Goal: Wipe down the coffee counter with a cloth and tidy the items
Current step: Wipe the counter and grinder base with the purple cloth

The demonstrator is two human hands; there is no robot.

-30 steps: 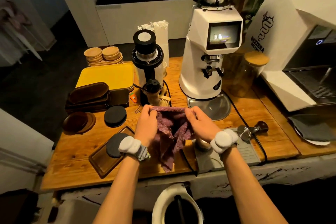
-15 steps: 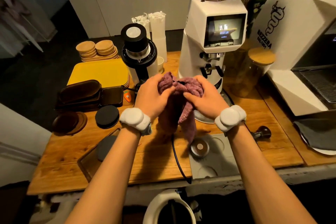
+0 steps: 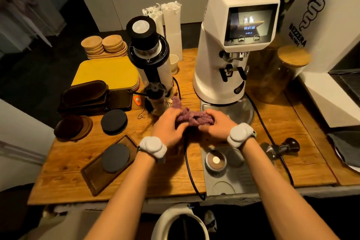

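Note:
A bunched purple cloth (image 3: pixel 191 118) lies low over the wooden counter (image 3: pixel 74 171), between the two grinders. My left hand (image 3: pixel 168 125) grips its left side and my right hand (image 3: pixel 215 125) grips its right side, fingers curled round the fabric. One corner of the cloth sticks up by the small grinder. Much of the cloth is hidden under my fingers.
A small black-and-white grinder (image 3: pixel 150 58) and a large white grinder (image 3: pixel 231 45) stand behind. Dark trays (image 3: pixel 87 96), black coasters (image 3: pixel 114 122), a yellow tray (image 3: pixel 106 72) sit left. A grey tamping mat (image 3: pixel 226 179), tamper (image 3: pixel 280 147), black cable (image 3: pixel 188 163) and glass jar (image 3: pixel 280 76) lie right.
Both hands have come down from chest height with the cloth and bunched it tighter, low over the counter in front of the grinders.

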